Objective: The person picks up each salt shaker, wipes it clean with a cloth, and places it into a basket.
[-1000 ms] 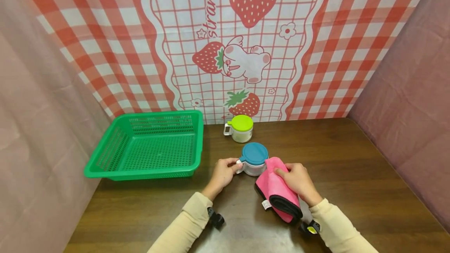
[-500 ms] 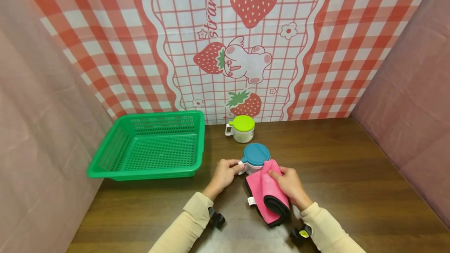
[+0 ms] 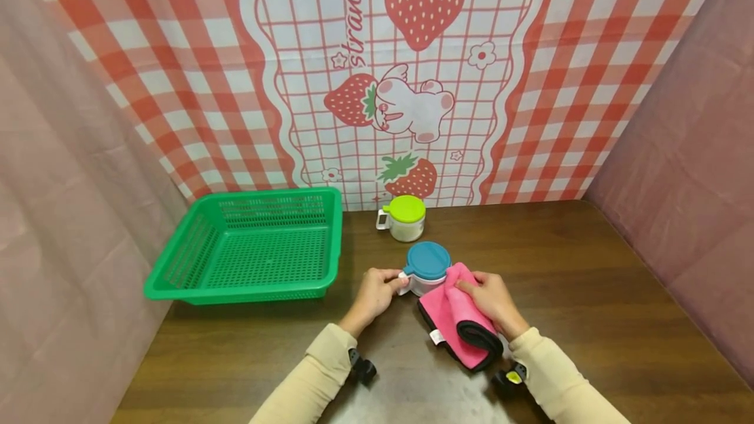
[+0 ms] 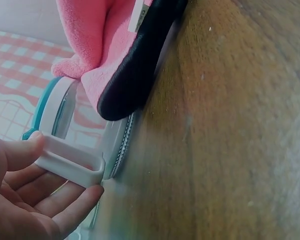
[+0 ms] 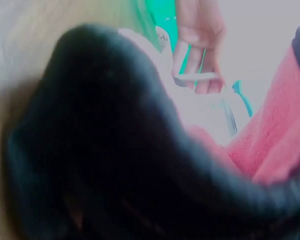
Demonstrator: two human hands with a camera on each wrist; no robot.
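Observation:
A clear jar (image 3: 425, 285) with a blue lid (image 3: 428, 260) and a white handle stands on the wooden table. My left hand (image 3: 374, 293) pinches that white handle (image 4: 72, 162) between thumb and fingers. In my right hand (image 3: 493, 300) is a folded pink cloth (image 3: 456, 309) with black edging and a small white tag. The cloth's upper end lies against the right side of the jar, and its lower part hangs toward the table's front. In the right wrist view the black edging (image 5: 105, 130) covers much of the picture and hides my right fingers.
Behind the blue-lidded jar stands a similar jar (image 3: 406, 228) with a lime-green lid, its handle toward the left. A green plastic basket (image 3: 332, 267) sits on the table's left side. A checkered strawberry curtain (image 3: 548, 116) hangs along the back edge.
My right hand and the pink cloth shifted left and toward me along the jar, then back to the right. My left hand has kept its pinch on the handle.

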